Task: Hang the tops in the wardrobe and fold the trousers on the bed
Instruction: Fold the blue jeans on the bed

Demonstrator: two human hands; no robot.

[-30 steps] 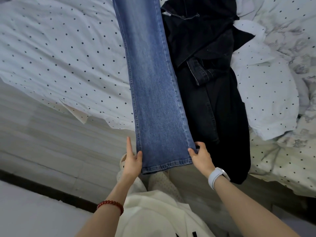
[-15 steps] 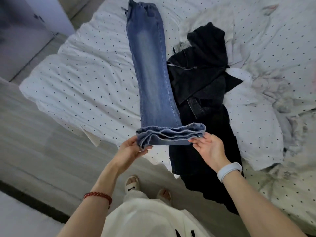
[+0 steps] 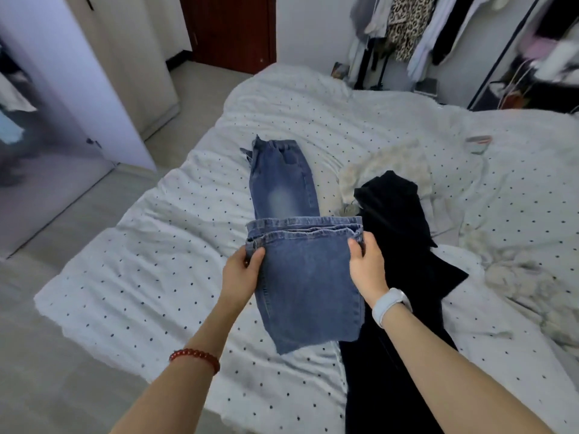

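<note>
Jeans point(image 3: 300, 277) hems carried further up bed point(image 3: 156, 245)

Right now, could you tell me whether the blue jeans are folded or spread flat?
Partly folded: the blue jeans are doubled over, hems held by both hands toward the waistband, which lies on the bed.

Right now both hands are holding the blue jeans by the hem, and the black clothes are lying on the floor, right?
Not quite. The head view shows the black clothes lying on the bed, beside the jeans. The left hand and right hand do hold the jeans by the hem.
</note>
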